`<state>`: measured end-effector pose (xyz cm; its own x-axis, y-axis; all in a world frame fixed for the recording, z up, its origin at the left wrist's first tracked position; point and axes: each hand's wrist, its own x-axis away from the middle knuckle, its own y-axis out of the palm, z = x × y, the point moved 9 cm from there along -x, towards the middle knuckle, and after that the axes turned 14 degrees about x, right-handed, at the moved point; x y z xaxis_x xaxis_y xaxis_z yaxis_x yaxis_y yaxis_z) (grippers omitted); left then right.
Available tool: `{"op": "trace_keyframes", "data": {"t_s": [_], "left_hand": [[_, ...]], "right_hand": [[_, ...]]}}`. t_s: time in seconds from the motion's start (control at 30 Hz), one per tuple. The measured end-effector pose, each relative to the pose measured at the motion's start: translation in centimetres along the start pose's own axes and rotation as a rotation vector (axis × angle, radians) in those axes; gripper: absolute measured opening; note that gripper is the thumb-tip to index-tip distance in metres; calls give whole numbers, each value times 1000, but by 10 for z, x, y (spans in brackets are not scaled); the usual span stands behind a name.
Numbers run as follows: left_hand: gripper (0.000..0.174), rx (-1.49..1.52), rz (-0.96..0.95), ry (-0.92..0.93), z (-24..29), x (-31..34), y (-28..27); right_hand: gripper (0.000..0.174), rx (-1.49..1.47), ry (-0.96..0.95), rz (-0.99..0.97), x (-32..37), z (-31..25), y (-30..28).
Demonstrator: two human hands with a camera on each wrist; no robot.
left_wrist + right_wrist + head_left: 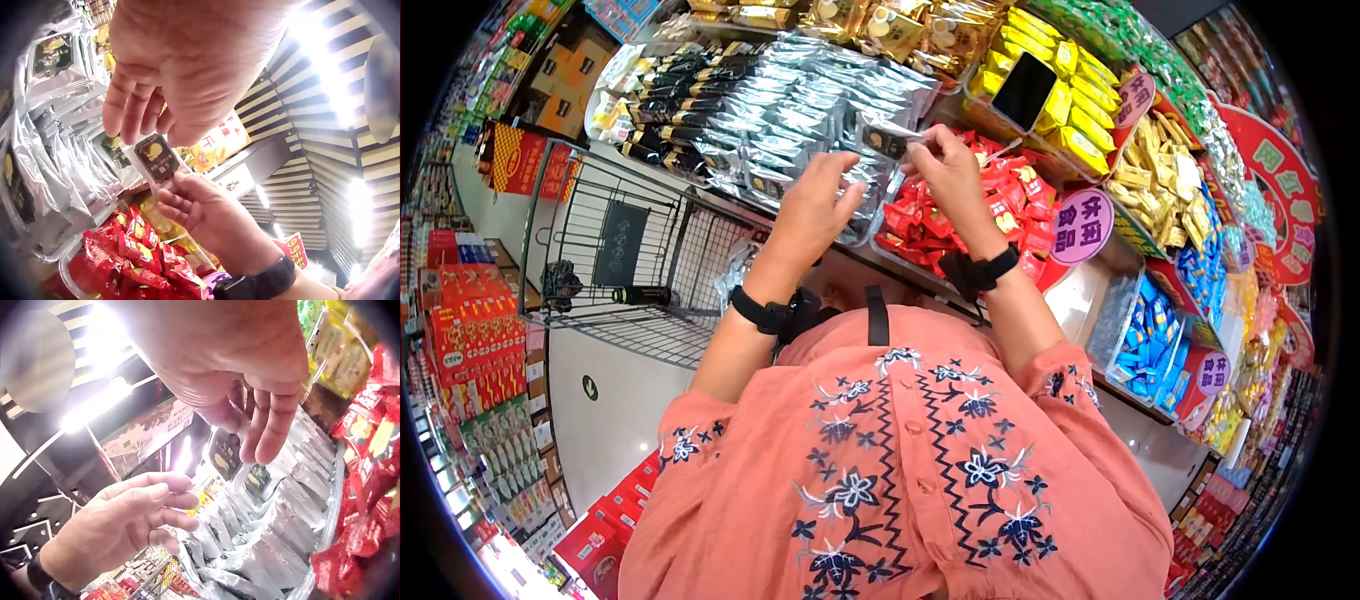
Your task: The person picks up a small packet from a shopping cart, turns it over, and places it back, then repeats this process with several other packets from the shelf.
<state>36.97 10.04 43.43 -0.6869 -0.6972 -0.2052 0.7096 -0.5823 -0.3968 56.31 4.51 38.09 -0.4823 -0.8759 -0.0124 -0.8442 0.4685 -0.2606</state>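
My right hand (953,182) pinches one edge of a silver packet (885,141) with a dark label, between thumb and fingers. In the left wrist view the label of this packet (155,157) shows a yellow picture. Beside it, my left hand (815,205) is held in the air with relaxed fingers and grips nothing. Many similar silver packets (795,95) lie heaped in the bin under and beyond the hands. Below the right hand is a tub of small red packets (915,215).
Yellow packets (1083,125) fill a bin behind the red ones, with a black panel (1024,90) over them. A wire shopping cart (640,230) stands at the left. Gold packets (1155,165) and blue packets (1145,335) lie in bins to the right.
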Motion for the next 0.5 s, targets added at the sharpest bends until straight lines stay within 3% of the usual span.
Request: {"op": "trace_keyframes", "data": {"t_s": [0.17,0.5], "left_hand": [[41,-35,-43,-30,-30,-4,15],[46,24,-49,-96,-40,-15,20]], "right_hand": [[13,19,9,63,-12,6,14],[13,1,-11,153,-24,19,23]]}}
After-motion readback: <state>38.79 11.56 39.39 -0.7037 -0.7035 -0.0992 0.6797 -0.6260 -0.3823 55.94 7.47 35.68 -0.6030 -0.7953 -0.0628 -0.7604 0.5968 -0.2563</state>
